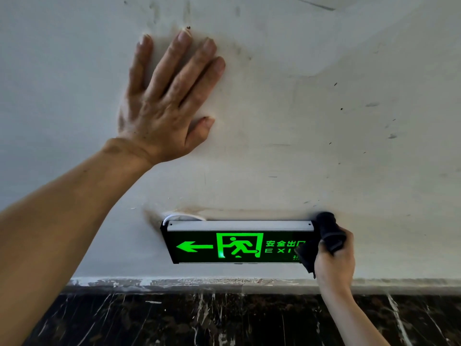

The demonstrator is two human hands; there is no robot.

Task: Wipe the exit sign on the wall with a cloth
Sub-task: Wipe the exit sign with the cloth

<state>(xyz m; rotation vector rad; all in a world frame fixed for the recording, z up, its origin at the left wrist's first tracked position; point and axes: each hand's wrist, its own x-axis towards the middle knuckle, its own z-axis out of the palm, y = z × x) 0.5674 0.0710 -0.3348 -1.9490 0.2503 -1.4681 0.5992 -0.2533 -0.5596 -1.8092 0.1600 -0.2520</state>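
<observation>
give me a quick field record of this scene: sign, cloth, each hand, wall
sign: exit sign, lit green, arrow pointing left, mounted low on wall
cloth: dark cloth, bunched, covering sign's right end
right hand: right hand gripping cloth
left hand: left hand flat on wall, fingers spread, above sign
wall: white wall, scuffed, smudged

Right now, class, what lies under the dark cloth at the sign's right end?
The dark cloth, held in the right hand, covers the exit sign's right end. The final letter of EXIT and the sign's right edge are hidden beneath it.
</observation>
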